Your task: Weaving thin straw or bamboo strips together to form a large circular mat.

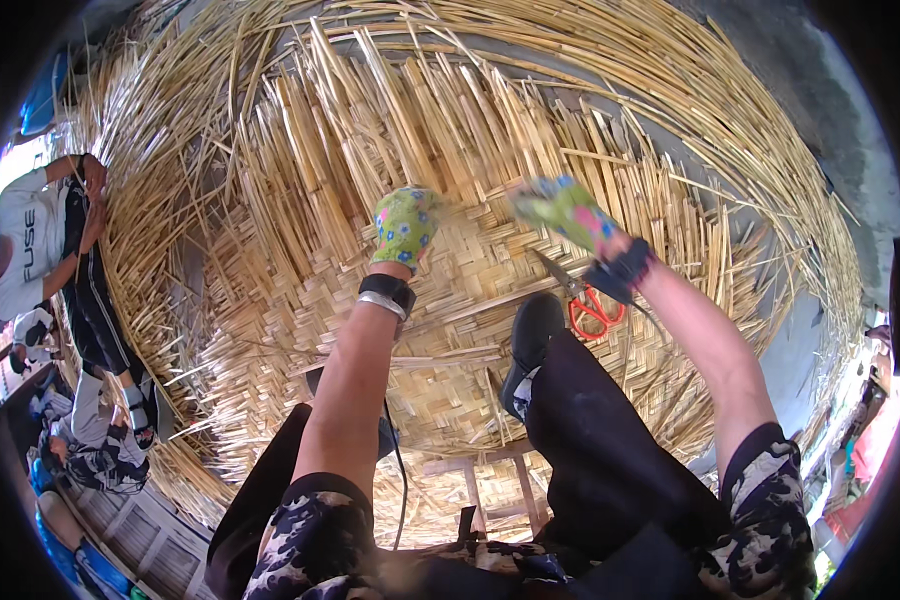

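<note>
A woven mat of split straw-coloured reed or bamboo strips (469,277) spreads under me, its loose strip ends (420,97) fanning out at the far side. My left hand (405,225), in a green flowered glove, rests at the line where the weave meets these ends; its fingers are hidden from above. To its right, my right hand (562,211) in a matching glove is motion-blurred over the same line, and its grip is unclear. Scissors with red handles (596,313) lie on the mat just below my right wrist, beside my dark shoe (536,337).
Long loose stalks (690,97) lie in a curved band around the far and right sides. A person in a white shirt (34,232) is at the left edge, with other people behind. Slatted wooden furniture (150,540) stands lower left. A black cable (401,472) hangs by my left arm.
</note>
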`<act>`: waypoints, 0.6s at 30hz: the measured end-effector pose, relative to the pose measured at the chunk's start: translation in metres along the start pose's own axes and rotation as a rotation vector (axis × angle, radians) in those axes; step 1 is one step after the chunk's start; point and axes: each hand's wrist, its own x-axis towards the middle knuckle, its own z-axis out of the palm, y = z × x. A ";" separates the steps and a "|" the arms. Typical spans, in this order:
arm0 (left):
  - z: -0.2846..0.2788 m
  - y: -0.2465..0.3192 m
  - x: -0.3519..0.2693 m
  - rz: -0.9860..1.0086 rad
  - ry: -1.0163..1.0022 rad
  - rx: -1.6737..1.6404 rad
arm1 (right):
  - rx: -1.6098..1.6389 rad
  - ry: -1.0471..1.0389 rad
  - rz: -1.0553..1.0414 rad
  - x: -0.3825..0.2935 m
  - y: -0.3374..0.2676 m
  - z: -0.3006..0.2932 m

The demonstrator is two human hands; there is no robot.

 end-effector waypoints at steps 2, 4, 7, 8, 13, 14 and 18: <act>0.000 0.006 -0.001 -0.094 0.046 0.018 | 0.074 -0.002 -0.055 0.058 0.003 0.008; -0.004 0.010 0.000 -0.216 0.056 0.087 | 0.299 -0.070 -0.171 0.102 0.006 0.021; -0.013 0.011 0.002 -0.372 0.090 -0.086 | -0.465 0.133 -0.102 0.131 0.000 0.036; -0.015 0.011 0.002 -0.360 0.104 -0.108 | -0.628 0.156 -0.155 0.135 -0.005 0.041; -0.023 0.009 0.002 -0.361 0.117 -0.177 | -1.195 0.139 0.028 0.148 -0.032 0.060; -0.024 0.009 0.002 -0.371 0.125 -0.188 | -1.196 0.112 0.070 0.146 -0.033 0.061; -0.019 0.006 0.007 -0.343 0.079 -0.273 | -1.073 0.144 -0.195 0.122 -0.021 0.057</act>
